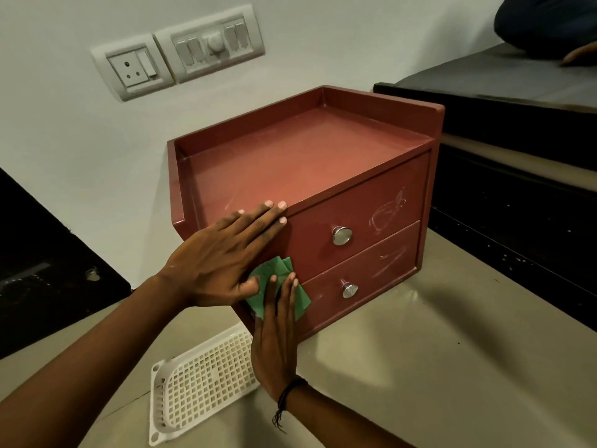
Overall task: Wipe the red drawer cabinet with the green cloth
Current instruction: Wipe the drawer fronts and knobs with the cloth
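Note:
The red drawer cabinet stands on a beige surface, with a rimmed top tray and two drawers, each with a silver knob. White scratch marks show on both drawer fronts. My left hand lies flat on the cabinet's near front corner, fingers spread over the top edge. My right hand presses the green cloth flat against the left part of the drawer fronts. The cloth is partly hidden under both hands.
A white perforated plastic basket lies on the beige surface just left of my right wrist. A switch and socket panel is on the wall behind. A dark ledge rises at right, with another person's hand on it.

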### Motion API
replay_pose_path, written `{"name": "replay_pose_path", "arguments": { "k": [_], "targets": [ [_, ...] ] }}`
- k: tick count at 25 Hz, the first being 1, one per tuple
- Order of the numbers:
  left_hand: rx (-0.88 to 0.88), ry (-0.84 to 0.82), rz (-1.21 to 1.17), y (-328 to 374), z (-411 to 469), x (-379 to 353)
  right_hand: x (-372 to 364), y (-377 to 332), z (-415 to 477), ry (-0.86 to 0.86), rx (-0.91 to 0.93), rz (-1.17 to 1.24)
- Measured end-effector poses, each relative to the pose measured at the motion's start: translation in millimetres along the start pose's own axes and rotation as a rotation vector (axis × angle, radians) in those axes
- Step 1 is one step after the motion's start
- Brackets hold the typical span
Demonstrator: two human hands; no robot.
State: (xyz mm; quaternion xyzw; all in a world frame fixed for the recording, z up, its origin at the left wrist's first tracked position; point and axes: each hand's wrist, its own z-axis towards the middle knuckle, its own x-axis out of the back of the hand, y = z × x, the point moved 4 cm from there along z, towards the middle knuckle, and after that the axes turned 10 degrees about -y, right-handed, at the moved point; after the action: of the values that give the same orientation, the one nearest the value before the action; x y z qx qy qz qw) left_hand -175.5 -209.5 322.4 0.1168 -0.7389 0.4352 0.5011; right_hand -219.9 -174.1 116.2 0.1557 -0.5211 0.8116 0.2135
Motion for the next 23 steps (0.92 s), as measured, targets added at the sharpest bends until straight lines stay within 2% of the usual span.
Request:
{"name": "replay_pose_path", "arguments": {
  "k": [2, 4, 6, 8, 11, 14, 16, 18, 20, 23],
  "targets": [
    [0.013, -0.002, 0.010, 0.5, -0.6, -1.2, 15.4, 6.0, 0.9, -0.022, 0.032, 0.034],
    [0.029, 0.000, 0.025, 2.7, 1.8, -1.9, 42.1, 21.5, 6.7, 0.037, -0.049, 0.211],
    [0.031, 0.009, 0.039, 5.9, 10.8, 0.0, 63.8, 42.9, 10.8, 0.145, -0.234, 0.481],
    [0.010, 0.013, 0.059, 9.8, 29.7, 5.7, 85.8, 62.1, 14.0, 0.268, -0.463, 0.647],
    [-0.044, 0.014, 0.060, 15.8, 69.6, 17.0, 138.5, 78.6, 24.7, 0.554, -0.622, 0.677],
    [-0.096, 0.021, 0.030, 22.4, 111.0, 30.8, 189.6, 93.5, 56.8, 0.698, -0.566, 0.633],
    [-0.123, 0.032, 0.003, 26.5, 129.1, 37.3, 199.0, 99.0, 82.0, 0.620, -0.379, 0.454],
    [-0.127, 0.044, -0.029, 27.4, 135.0, 41.1, 174.0, 96.8, 98.6, 0.377, -0.161, 0.165],
    [-0.130, 0.044, -0.045, 29.2, 136.3, 39.6, 141.8, 93.6, 97.9, 0.238, -0.097, 0.025],
    [-0.138, 0.051, -0.081, 30.0, 133.4, 38.6, 125.2, 91.3, 87.8, 0.203, -0.057, 0.001]
  ]
}}
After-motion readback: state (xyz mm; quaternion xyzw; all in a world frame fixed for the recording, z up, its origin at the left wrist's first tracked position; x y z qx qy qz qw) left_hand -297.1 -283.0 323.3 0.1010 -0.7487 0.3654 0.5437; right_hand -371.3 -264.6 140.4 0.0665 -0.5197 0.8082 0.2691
